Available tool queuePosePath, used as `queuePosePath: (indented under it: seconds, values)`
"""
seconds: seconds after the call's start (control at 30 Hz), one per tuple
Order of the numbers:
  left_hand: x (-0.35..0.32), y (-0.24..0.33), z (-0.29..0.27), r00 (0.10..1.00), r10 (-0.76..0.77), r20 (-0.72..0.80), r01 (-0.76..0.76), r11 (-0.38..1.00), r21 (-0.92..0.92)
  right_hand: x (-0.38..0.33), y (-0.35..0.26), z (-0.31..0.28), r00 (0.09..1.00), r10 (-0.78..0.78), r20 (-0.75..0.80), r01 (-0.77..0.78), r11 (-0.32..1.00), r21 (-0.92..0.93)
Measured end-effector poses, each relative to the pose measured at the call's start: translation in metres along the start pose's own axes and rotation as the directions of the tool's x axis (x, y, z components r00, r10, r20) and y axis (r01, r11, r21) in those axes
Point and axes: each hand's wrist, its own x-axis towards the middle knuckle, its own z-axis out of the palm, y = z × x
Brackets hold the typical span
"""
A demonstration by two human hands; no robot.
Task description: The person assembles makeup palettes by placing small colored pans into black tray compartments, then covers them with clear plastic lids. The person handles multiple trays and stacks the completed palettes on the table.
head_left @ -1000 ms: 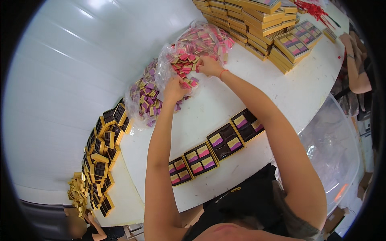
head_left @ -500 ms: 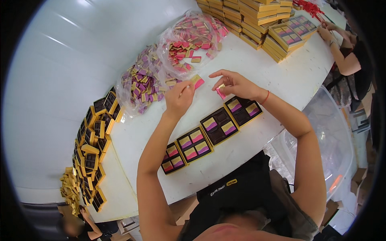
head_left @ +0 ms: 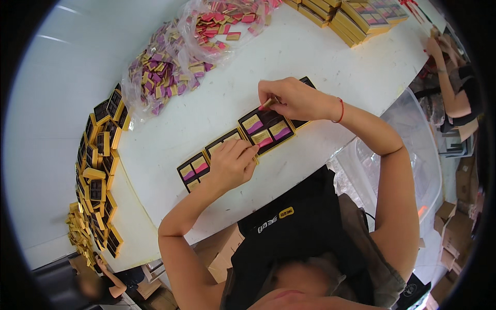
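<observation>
My right hand (head_left: 299,99) pinches a small gold-and-pink wrapped square (head_left: 268,103), tilted over the upper right compartment of a dark four-compartment box (head_left: 264,114). In that box two gold-and-purple squares (head_left: 281,130) lie diagonally opposite each other. Another gold-and-pink wrapped square (head_left: 262,138) sits at the lower left compartment, with the closed fingertips of my left hand (head_left: 231,161) at its edge. Under my left hand and wrist, two more boxes (head_left: 192,168) in the row are partly hidden. A fourth box (head_left: 308,82) is mostly covered by my right hand.
Clear bags of purple (head_left: 164,72) and pink squares (head_left: 219,23) lie at the far left. Dark open boxes (head_left: 98,155) pile up along the left. Gold boxes (head_left: 341,26) are stacked at the far right. Co-workers' arms (head_left: 448,88) show at the right and lower left.
Both hands have come down from above the row to the third box, each bringing a gold-and-pink square. My left square now sits in its lower left compartment. The view has shifted.
</observation>
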Motion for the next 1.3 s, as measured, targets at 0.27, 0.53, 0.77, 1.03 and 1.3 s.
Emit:
queuePosePath:
  seconds: [0.27,0.53,0.77,1.03,1.3]
  values:
    - [-0.003,0.025,0.006,0.973,-0.136,0.186,0.112,0.985,0.130,0.002,0.028,0.022,0.989,-0.143,-0.043,0.128,0.959,-0.253]
    - [-0.004,0.026,0.015,0.969,-0.021,0.244,-0.050,0.959,0.280,-0.025,0.041,0.034,0.913,-0.384,-0.140,0.281,0.838,-0.467]
    - [0.050,0.003,-0.008,0.980,-0.126,0.153,0.140,0.987,-0.083,-0.021,0.018,0.021,0.938,-0.336,0.089,0.337,0.819,-0.464]
    - [0.184,-0.210,0.034,0.858,-0.505,0.095,0.478,0.852,0.212,0.176,0.143,-0.059,0.836,-0.035,-0.548,-0.232,0.882,-0.410]
    - [0.153,-0.227,0.041,0.860,-0.507,0.062,0.504,0.862,0.051,0.202,0.168,-0.049,0.884,0.035,-0.467,-0.194,0.935,-0.298]
